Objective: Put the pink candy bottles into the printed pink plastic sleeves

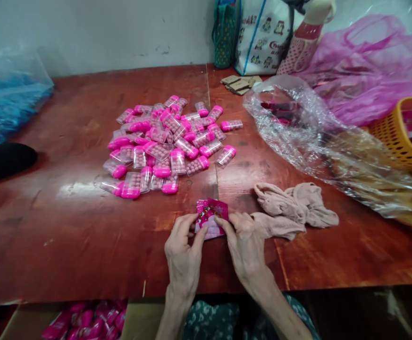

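Evidently both hands — left hand [183,250], right hand [244,245] — pinched one pink packet [211,218]; uneven tugging might have torn it.

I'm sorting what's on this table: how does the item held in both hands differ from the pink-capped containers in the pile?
The held packet is one flat, printed pink-red piece pinched between left hand and right hand; the pile of containers lies loose on the table, untouched. The packet looks opaque; the containers are clear with pink caps, showing small pinkish balls. Both are pink.
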Tool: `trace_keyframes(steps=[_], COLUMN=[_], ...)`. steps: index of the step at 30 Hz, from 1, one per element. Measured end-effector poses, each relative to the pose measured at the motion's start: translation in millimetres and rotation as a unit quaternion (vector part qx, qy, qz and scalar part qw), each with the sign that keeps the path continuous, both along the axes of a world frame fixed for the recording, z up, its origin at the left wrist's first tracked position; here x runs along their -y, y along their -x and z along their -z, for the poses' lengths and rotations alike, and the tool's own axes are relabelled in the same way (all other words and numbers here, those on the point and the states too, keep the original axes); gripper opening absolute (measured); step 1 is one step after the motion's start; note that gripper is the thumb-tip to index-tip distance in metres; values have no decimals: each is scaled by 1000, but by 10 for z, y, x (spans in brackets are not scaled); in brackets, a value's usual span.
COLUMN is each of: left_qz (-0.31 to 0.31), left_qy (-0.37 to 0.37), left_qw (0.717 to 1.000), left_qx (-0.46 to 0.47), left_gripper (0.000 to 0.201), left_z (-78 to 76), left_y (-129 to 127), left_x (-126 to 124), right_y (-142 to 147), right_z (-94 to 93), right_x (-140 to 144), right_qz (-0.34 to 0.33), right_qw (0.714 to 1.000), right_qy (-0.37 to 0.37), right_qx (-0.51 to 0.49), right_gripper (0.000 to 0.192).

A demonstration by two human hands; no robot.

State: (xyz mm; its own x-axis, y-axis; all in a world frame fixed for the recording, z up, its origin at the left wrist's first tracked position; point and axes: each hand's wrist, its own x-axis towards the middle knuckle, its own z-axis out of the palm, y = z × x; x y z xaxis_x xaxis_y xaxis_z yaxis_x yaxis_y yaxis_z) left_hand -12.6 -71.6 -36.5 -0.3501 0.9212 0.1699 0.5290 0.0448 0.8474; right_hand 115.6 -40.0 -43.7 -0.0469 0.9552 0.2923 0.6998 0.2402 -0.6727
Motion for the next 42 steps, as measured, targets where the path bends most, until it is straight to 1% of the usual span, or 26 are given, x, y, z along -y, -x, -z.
trace_keyframes(steps=[4, 6, 8, 9, 10, 11, 12, 14, 16, 18, 20, 21, 22, 23, 25, 26, 29, 32, 34, 36, 37, 38, 40, 41, 42], left_qz=[-24, -58, -83, -79, -63, -38, -8, 32, 25, -9, -34, -41, -47, -53, -70, -79, -112, -138, -139, -133, -130, -126, -121, -124, -130], left_qy=[11, -11, -47, -57, -51, -31, 0, 61, 97, 101, 93, 88, 84, 83, 90, 98, 129, 144, 141, 136, 131, 126, 110, 100, 91], left_qw=[999, 997, 993, 992, 990, 986, 976, 938, 898, 876, 871, 872, 872, 870, 863, 857, 827, 801, 804, 816, 823, 829, 835, 836, 837], left_qx=[28, 52, 69, 84, 113, 159, 218, 340, 429, 472, 481, 480, 480, 482, 492, 500, 535, 564, 561, 545, 537, 530, 525, 525, 523], left_gripper=[24, 28, 29, 29, 29, 29, 28, 19, 7, 5, 5, 5, 6, 6, 9, 10, 15, 17, 19, 21, 22, 22, 21, 21, 20], left_z=[16, -3, -70, -122, -183, -248, -311, -416, -476, -500, -510, -516, -523, -533, -553, -562, -575, -577, -585, -606, -619, -632, -651, -654, -652], left_y=[-37, -33, -26, -27, -33, -45, -63, -110, -151, -172, -170, -162, -151, -138, -109, -92, -40, 23, 72, 117, 134, 146, 155, 152, 146], left_x=[22, 34, 29, 18, 4, -14, -34, -75, -110, -131, -136, -134, -131, -129, -130, -137, -183, -255, -307, -354, -376, -395, -428, -440, -450], right_y=[-161, -250, -297, -299, -289, -270, -247, -207, -187, -177, -149, -124, -90, -50, 36, 77, 175, 227, 235, 230, 229, 231, 245, 256, 267], right_z=[-125, -224, -329, -378, -423, -461, -491, -534, -565, -598, -632, -645, -653, -658, -659, -660, -667, -670, -673, -684, -693, -702, -714, -714, -708], right_x=[-63, -94, -97, -85, -63, -34, 0, 65, 104, 109, 96, 89, 85, 83, 83, 81, 57, 5, -41, -91, -115, -137, -169, -179, -185], right_qz=[-4, -13, -37, -56, -80, -105, -126, -148, -155, -181, -205, -202, -188, -167, -133, -128, -147, -162, -164, -150, -144, -137, -122, -120, -119], right_qw=[994, 987, 979, 973, 965, 954, 942, 924, 916, 901, 879, 872, 870, 873, 894, 906, 935, 945, 944, 933, 924, 915, 902, 900, 901], right_qy=[89, 132, 168, 186, 209, 233, 253, 276, 276, 288, 306, 311, 315, 317, 308, 298, 246, 207, 209, 236, 254, 270, 290, 293, 292], right_qx=[-60, -90, -114, -125, -140, -158, -179, -221, -245, -269, -304, -320, -331, -330, -296, -272, -209, -192, -198, -228, -248, -268, -296, -299, -298], right_gripper=[25, 26, 27, 28, 28, 26, 24, 20, 18, 18, 14, 12, 11, 11, 20, 24, 29, 32, 34, 25, 18, 16, 16, 15, 19])
